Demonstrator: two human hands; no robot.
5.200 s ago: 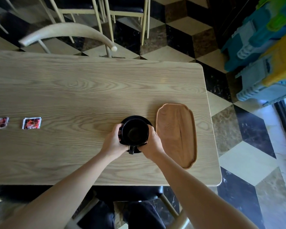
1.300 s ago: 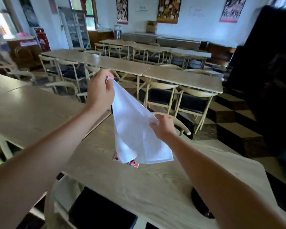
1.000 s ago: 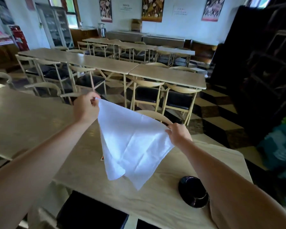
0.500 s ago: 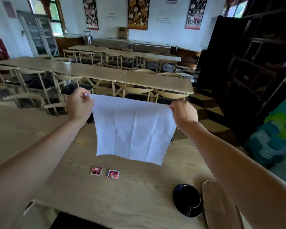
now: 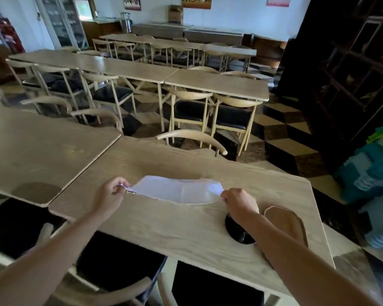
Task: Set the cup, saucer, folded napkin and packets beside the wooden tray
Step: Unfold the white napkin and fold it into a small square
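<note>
A white napkin (image 5: 177, 189) lies spread flat on the wooden table (image 5: 168, 226). My left hand (image 5: 110, 195) pinches its left corner and my right hand (image 5: 238, 200) pinches its right corner. The black cup and saucer (image 5: 237, 235) sit just left of the wooden tray (image 5: 284, 221), partly hidden behind my right forearm. A sliver of a packet (image 5: 130, 191) shows under the napkin's left edge; the rest of the packets are hidden.
A curved chair back (image 5: 192, 138) stands at the table's far edge. A second table (image 5: 31, 146) adjoins on the left. Black-seated chairs (image 5: 119, 263) sit at the near edge. Colourful stacked items (image 5: 372, 171) stand at the right.
The napkin was held up in the air by its top corners; now it is lowered flat onto the table over the packets, both hands still gripping its corners.
</note>
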